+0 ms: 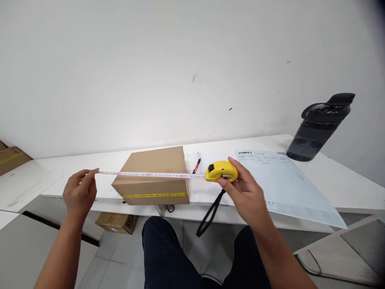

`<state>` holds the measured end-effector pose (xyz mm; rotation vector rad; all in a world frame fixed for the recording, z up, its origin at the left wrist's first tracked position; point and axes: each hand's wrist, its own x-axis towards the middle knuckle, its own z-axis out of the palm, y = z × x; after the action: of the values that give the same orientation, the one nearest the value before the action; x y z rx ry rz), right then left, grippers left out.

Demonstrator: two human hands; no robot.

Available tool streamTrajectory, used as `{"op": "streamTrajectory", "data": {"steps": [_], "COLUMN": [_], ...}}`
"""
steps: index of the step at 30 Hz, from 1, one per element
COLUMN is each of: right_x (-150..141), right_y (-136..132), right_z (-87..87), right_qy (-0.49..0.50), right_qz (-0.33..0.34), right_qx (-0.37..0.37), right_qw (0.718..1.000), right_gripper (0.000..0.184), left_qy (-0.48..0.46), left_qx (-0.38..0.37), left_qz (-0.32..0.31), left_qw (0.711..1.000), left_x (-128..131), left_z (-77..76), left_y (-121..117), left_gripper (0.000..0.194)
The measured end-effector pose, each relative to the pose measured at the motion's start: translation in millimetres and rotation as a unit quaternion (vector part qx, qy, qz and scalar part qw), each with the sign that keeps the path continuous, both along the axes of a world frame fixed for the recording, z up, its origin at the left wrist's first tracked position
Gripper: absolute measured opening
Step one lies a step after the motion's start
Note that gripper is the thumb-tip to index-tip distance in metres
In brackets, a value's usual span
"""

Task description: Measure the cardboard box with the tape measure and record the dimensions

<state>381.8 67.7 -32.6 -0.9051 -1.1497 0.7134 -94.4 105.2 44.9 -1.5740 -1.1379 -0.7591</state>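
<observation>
My right hand [245,192] grips a yellow tape measure [222,171] with a black wrist strap [209,216] hanging below it. From its mouth the white tape blade [162,175] runs out to the left, stretched nearly level. My left hand [80,190] pinches the free end of the blade between thumb and fingers. Behind and below the blade, a closed cardboard box [156,160] with a yellow tape strip along its lower front sits on the white table [99,160]. Whether the blade touches the box I cannot tell.
A red pen [197,165] lies right of the box. Further right are a large printed sheet [279,176], overhanging the table's front edge, and a dark water bottle [320,127]. Another carton [13,159] stands far left; a smaller box [116,222] is under the table.
</observation>
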Motion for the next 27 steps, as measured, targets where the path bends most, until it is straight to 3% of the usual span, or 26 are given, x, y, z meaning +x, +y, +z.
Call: {"op": "streamTrajectory", "data": {"steps": [3,6,9,12,16,20,23,27], "right_x": [17,15,1,-18,-34,-36,-35,-36], "right_y": [15,26,33,39,43,43,42,45], "right_z": [-8.3,-9.4,-4.9,0.7,3.9,2.2,1.2,-1.3], "right_qy": [-0.032,-0.078,-0.127,-0.165,-0.183,-0.158,-0.153,-0.160], "right_qz": [-0.037,-0.041,-0.023,0.011,0.041,0.038,0.041,0.028], "right_qx": [-0.023,-0.030,-0.023,0.002,0.016,0.004,0.008,-0.001], "right_qw": [0.999,0.996,0.991,0.986,0.982,0.987,0.987,0.987], "right_gripper": [0.062,0.062,0.061,0.057,0.055,0.055,0.054,0.058], "left_qy": [-0.074,-0.160,-0.247,-0.278,-0.248,-0.254,-0.314,-0.421], "left_qx": [-0.052,-0.123,-0.199,-0.263,-0.287,-0.309,-0.342,-0.381], "left_qz": [-0.032,-0.077,-0.094,-0.128,-0.140,-0.140,-0.142,-0.188], "left_qw": [0.995,0.976,0.944,0.915,0.914,0.906,0.874,0.802], "left_x": [-32,-34,-14,17,48,51,45,39], "left_z": [-14.9,-27.2,-29.7,-26.7,-25.6,-25.8,-23.6,-22.4], "left_y": [11,11,8,5,3,1,-2,-1], "left_gripper": [0.018,0.017,0.027,0.043,0.043,0.043,0.046,0.042]}}
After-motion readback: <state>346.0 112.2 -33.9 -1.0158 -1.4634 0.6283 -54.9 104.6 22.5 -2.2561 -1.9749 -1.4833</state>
